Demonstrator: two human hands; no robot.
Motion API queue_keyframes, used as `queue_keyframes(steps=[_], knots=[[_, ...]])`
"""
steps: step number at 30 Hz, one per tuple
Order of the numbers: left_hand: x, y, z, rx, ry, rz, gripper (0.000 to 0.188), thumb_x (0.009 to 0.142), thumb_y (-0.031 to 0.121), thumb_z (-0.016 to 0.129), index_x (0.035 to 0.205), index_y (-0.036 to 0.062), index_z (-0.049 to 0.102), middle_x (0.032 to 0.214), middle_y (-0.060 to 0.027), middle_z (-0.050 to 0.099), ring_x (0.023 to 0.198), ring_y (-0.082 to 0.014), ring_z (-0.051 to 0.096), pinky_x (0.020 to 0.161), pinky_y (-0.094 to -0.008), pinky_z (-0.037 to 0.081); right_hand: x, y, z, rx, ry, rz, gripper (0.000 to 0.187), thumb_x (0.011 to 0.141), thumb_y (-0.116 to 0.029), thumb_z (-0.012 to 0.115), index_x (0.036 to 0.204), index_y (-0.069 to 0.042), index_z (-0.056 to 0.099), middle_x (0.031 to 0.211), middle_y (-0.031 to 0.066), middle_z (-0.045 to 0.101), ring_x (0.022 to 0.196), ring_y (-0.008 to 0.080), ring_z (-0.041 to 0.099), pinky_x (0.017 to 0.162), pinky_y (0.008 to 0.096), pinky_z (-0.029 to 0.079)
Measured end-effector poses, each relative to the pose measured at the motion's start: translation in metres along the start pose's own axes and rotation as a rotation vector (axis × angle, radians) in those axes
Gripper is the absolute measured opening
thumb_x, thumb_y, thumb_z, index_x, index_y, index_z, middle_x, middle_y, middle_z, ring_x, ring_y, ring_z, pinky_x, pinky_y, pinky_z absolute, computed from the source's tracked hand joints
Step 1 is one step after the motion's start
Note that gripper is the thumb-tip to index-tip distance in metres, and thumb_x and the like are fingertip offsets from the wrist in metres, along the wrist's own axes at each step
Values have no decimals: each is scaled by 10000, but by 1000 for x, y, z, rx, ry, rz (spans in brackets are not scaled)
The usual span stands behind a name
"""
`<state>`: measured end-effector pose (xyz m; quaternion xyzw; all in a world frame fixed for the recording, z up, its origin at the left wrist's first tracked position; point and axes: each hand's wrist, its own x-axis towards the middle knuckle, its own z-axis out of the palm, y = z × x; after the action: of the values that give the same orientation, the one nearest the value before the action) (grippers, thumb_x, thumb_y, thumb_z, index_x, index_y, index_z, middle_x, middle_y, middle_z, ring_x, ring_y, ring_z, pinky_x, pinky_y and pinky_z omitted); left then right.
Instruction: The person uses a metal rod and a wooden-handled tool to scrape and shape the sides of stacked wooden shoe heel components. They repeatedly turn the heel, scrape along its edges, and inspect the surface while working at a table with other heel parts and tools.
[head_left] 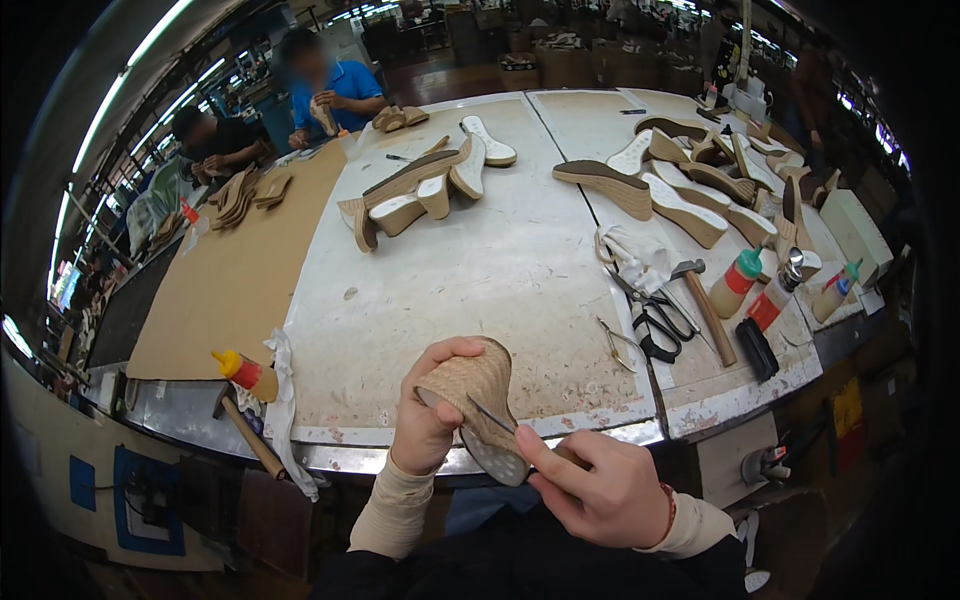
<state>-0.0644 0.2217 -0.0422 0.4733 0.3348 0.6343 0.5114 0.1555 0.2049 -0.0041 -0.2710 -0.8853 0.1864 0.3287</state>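
Observation:
My left hand point(428, 415) grips a wedge shoe sole point(472, 378) with a tan woven covering, held up at the table's near edge. Its heel end is raised and a pale underside shows low down. My right hand point(605, 488) is closed around a slim, dark, pointed tool point(490, 412), its index finger stretched along it. The tool's thin end lies against the woven side of the sole. Whether it is a blade or an awl I cannot tell, as its handle is mostly hidden in the fingers.
Several wedge soles point(415, 185) lie mid-table, with a larger pile point(700, 185) at right. Scissors point(655, 325), pliers point(616, 345), a hammer point(708, 315) and glue bottles point(735, 283) sit at right. At left are a yellow-capped bottle point(245, 374) and another hammer point(250, 435). Two people point(340, 90) work at far left.

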Motion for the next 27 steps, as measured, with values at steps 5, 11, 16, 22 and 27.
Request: queue_keyframes(steps=[5,11,16,22,27], knots=[[-4,-13,1,-167,31,-72,944,654,660,756,1282,22,454,1232,-121,565,1120,-223,582,945,-336,494,4,5,5,111,76,-14,549,829,-91,705,1359,-97,558,673,59,469,542,183,484,489,308,399],[-6,-29,-11,-247,-136,8,807,748,777,558,1266,171,433,1230,-231,456,1069,-376,572,844,-502,553,-1,5,11,667,49,41,492,878,-70,679,1350,-27,548,704,72,491,574,168,456,541,281,396],[-10,-33,-12,-313,-164,16,804,755,777,549,1269,172,426,1236,-237,447,1066,-379,572,847,-511,553,-4,5,22,674,16,32,476,880,-59,675,1341,-27,558,727,79,505,594,166,475,552,281,408],[-13,-38,-11,-356,-180,15,798,771,780,523,1285,178,418,1225,-239,441,1083,-365,564,866,-508,547,-4,3,27,686,17,34,463,883,-54,669,1335,-37,569,756,86,538,598,166,497,558,279,423],[-13,-39,-11,-354,-190,16,801,769,779,529,1283,175,417,1230,-243,432,1097,-360,555,881,-513,542,-4,3,28,713,31,32,468,883,-48,669,1339,-30,563,773,88,557,601,162,513,561,276,428]])
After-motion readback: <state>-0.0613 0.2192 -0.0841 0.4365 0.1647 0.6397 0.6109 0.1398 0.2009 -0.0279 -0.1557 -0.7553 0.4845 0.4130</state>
